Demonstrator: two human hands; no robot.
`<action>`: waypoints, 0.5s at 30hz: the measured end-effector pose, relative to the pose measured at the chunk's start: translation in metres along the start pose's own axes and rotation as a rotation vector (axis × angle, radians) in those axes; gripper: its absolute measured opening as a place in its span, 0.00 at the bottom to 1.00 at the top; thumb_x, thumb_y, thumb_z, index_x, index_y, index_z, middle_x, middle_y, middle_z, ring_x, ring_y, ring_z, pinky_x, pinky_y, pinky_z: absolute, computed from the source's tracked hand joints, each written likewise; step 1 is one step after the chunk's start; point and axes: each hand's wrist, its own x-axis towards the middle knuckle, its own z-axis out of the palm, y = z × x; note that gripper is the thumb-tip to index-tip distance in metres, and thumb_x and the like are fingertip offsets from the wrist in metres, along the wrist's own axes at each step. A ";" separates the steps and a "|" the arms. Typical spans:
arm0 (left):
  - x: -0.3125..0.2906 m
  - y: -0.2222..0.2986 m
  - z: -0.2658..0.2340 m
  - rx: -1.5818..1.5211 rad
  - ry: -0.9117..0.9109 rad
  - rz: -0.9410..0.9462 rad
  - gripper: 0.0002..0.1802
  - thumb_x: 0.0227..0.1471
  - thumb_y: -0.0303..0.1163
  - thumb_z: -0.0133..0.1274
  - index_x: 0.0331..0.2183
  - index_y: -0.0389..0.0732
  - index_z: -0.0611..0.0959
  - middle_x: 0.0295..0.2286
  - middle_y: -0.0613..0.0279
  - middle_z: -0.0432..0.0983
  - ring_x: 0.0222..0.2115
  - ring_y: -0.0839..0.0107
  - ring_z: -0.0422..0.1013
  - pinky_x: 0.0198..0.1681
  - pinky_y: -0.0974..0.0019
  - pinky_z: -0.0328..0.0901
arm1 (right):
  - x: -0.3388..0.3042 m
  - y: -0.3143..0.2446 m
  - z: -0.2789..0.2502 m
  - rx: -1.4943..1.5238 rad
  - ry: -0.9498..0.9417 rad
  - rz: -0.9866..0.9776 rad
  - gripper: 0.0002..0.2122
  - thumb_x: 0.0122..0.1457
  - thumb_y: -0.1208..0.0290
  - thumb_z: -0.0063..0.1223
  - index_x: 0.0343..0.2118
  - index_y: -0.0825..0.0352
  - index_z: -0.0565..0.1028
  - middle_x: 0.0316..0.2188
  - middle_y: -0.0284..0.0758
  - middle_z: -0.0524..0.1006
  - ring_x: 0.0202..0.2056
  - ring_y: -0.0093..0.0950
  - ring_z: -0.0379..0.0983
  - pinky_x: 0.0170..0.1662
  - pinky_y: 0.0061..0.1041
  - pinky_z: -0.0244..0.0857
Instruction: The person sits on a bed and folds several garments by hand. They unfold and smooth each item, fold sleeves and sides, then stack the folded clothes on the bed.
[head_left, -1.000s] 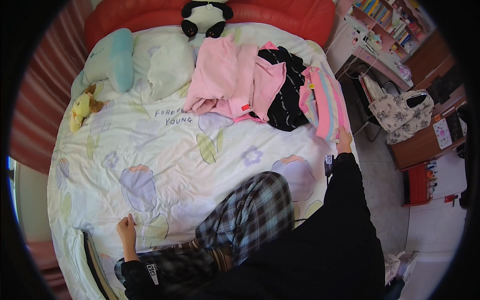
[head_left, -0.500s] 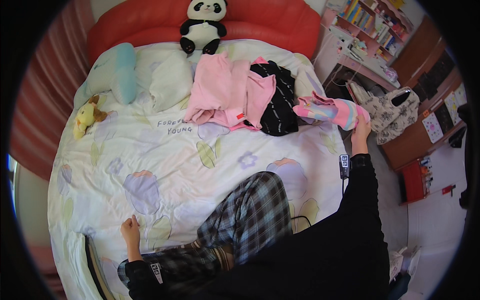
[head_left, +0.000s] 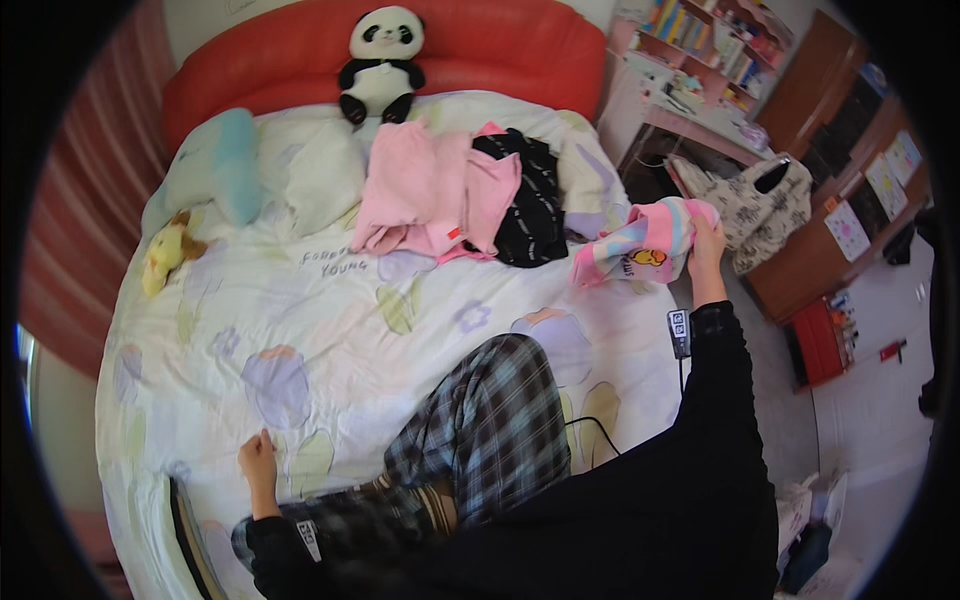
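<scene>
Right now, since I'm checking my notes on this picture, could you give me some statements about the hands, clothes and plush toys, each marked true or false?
1. The right hand holds a striped garment. True.
2. The black garment lies to the right of the pink clothes. True.
3. The left hand touches the pink clothes. False: the left hand is well apart from them, nearer to the plaid trousers.
4. The panda plush sits in front of the red headboard. True.
5. The yellow plush lies to the right of the black garment. False: it is at the far left, beyond the pink clothes.
</scene>
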 end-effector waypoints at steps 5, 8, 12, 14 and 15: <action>-0.013 -0.004 0.004 -0.011 -0.089 -0.074 0.22 0.48 0.39 0.46 0.14 0.31 0.74 0.13 0.45 0.68 0.15 0.53 0.66 0.21 0.55 0.57 | 0.051 0.017 0.045 -0.188 -0.262 0.043 0.13 0.54 0.66 0.47 0.39 0.69 0.72 0.34 0.33 0.74 0.33 0.25 0.70 0.37 0.25 0.65; -0.014 -0.001 0.001 0.112 -0.054 -0.178 0.22 0.47 0.45 0.45 0.18 0.35 0.77 0.18 0.45 0.71 0.22 0.48 0.69 0.26 0.52 0.61 | 0.055 -0.002 0.053 0.104 -0.649 0.025 0.18 0.55 0.70 0.42 0.47 0.74 0.66 0.43 0.43 0.70 0.43 0.32 0.69 0.46 0.29 0.64; -0.014 0.011 -0.005 -0.021 -0.030 -0.185 0.19 0.46 0.44 0.48 0.18 0.38 0.79 0.19 0.49 0.72 0.23 0.50 0.69 0.26 0.55 0.63 | 0.049 -0.020 0.065 -0.009 -0.397 0.123 0.23 0.53 0.64 0.49 0.50 0.72 0.63 0.46 0.41 0.68 0.45 0.33 0.67 0.47 0.30 0.64; -0.011 0.013 -0.006 -0.022 -0.060 -0.202 0.18 0.45 0.44 0.48 0.19 0.38 0.79 0.18 0.49 0.72 0.23 0.51 0.69 0.26 0.55 0.63 | 0.044 -0.023 0.070 -0.060 -0.302 0.107 0.23 0.51 0.65 0.51 0.49 0.71 0.64 0.46 0.40 0.68 0.44 0.33 0.67 0.45 0.29 0.64; -0.013 0.013 -0.007 -0.023 -0.088 -0.209 0.18 0.45 0.44 0.48 0.19 0.39 0.79 0.18 0.50 0.72 0.22 0.51 0.69 0.26 0.55 0.63 | 0.043 -0.023 0.071 -0.081 -0.261 0.164 0.23 0.50 0.65 0.52 0.48 0.70 0.65 0.46 0.40 0.68 0.44 0.33 0.67 0.45 0.29 0.64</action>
